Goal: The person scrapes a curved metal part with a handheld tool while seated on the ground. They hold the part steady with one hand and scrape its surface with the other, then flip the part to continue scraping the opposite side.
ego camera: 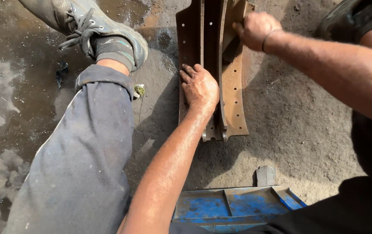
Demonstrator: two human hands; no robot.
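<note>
My left hand point(199, 89) presses flat, fingers spread, on the rusty brake shoe point(212, 65) lying on the wet ground point(290, 121); my right hand point(255, 29) grips its far rim, fist closed. Rust remains everywhere.

The long rusty curved metal plate with ribs and rivet holes point(231, 95) runs off the top edge, so its far end cannot be seen. The right hand point(255, 29) is closed over something against that plate, but its fingers hide what it grips. The worn blue metal tray point(233, 206) is cut off at the bottom edge.
</note>
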